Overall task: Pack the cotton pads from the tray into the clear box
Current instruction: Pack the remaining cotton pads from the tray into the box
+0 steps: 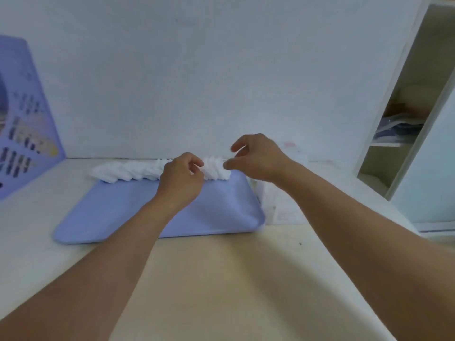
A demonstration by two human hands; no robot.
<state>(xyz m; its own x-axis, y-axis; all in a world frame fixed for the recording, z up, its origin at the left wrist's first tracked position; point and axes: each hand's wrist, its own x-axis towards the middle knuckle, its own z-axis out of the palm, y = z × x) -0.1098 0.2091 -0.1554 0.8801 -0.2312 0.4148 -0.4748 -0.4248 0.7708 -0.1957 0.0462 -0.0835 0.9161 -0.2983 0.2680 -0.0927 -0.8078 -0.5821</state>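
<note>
A row of white cotton pads [128, 171] lies along the far edge of the light blue tray [216, 212]. My left hand [181, 179] is over the middle of the row, with curled fingers and thumb pinching pads at a gap in it. A short bunch of pads [215, 169] stands between my two hands. My right hand [258, 157] hovers at the bunch's right end; its thumb tip touches the pads and its forefinger is lifted apart. The clear box [280, 207] stands just right of the tray, faint and partly hidden by my right forearm.
A purple perforated file holder [22, 134] stands at the far left against the white wall. An open cabinet [403, 114] with shelves and stored items is at the right. The beige tabletop [221, 279] stretches toward me below the tray.
</note>
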